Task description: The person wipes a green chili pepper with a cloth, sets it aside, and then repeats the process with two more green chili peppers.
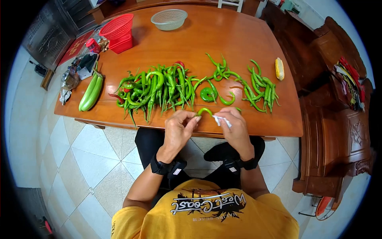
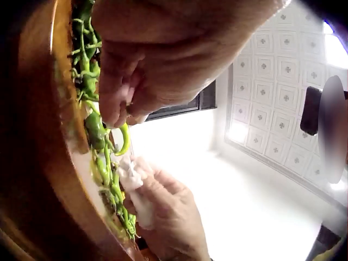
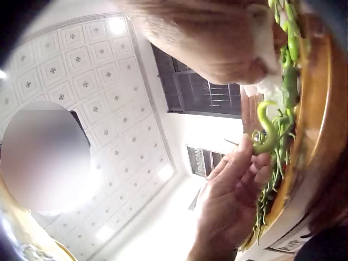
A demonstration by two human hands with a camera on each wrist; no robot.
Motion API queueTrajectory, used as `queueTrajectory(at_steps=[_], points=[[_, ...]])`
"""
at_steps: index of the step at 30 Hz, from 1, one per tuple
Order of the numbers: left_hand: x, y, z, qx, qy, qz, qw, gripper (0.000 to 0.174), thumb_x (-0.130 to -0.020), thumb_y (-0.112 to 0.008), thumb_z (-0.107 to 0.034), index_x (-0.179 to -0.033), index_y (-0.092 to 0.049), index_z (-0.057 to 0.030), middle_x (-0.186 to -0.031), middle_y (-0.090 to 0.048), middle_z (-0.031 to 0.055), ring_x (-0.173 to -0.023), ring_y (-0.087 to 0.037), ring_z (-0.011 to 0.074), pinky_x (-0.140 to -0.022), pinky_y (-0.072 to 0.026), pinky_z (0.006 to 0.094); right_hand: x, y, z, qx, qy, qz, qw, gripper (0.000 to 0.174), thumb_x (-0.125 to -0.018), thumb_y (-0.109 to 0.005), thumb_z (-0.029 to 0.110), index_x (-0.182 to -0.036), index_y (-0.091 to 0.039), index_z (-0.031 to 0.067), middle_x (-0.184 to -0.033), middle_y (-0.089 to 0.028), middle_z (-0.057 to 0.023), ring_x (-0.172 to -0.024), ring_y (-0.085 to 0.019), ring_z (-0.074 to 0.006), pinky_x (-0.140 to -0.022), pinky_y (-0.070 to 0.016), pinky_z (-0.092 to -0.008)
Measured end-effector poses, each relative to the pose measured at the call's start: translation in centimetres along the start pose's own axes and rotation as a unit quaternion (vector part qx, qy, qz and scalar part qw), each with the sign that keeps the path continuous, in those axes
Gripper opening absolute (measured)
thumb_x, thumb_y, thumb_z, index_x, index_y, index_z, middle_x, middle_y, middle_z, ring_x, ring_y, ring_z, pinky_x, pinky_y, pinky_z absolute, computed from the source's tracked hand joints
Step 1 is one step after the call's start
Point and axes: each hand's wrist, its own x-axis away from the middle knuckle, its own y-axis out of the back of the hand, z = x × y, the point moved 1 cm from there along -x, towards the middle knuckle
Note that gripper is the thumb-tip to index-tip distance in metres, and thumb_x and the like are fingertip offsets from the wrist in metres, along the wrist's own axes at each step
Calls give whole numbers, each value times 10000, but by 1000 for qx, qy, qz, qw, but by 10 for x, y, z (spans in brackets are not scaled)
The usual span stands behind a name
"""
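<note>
A curved green chili pepper (image 1: 205, 110) arches between the two hands at the table's near edge. My left hand (image 1: 179, 126) pinches one end of it between thumb and fingers. The right hand (image 1: 237, 129) grips a crumpled white cloth (image 1: 221, 119) at the pepper's other end. In the left wrist view the cloth (image 2: 130, 174) bunches out between the right fingers, close to the pepper (image 2: 126, 141). A large heap of green peppers (image 1: 157, 89), with a few red ones, lies beyond the left hand. Smaller groups of green peppers (image 1: 260, 87) lie beyond the right hand.
On the wooden table (image 1: 223, 32) stand red baskets (image 1: 120, 44) at the far left and a pale colander (image 1: 169, 20) at the back. Long green eggplants (image 1: 91, 92) lie at the left, a corn cob (image 1: 279, 69) at the right. Carved wooden furniture (image 1: 334, 131) stands right.
</note>
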Motion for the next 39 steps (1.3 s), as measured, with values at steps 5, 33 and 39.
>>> queueTrajectory(at_steps=[5, 33, 39], points=[[-19, 35, -14, 22, -79, -105, 991, 64, -860, -702, 37, -905, -659, 51, -857, -630, 65, -720, -672, 126, -644, -571, 240, -11, -7, -13, 21, 14, -68, 997, 233, -870, -584, -13, -1095, -643, -6, -1077, -607, -193, -969, -616, -359, -835, -502, -390], [-14, 36, -36, -126, -182, -2, 975, 238, -804, -743, -8, -1039, -708, -9, -952, -674, 104, -729, -628, 168, -618, -510, 272, -4, -5, -3, -29, -44, 38, 998, 216, -898, -568, 23, -1094, -640, -31, -990, -625, -195, -887, -630, -352, -792, -498, -383], [2, -14, -3, -170, -161, 109, 966, 577, -746, -805, -118, -1265, -580, -6, -1075, -625, 154, -815, -656, 263, -720, -543, 367, 15, 11, -1, -47, -39, 115, 991, 216, -859, -596, 14, -1070, -635, -17, -967, -626, -175, -874, -627, -340, -775, -491, -378]])
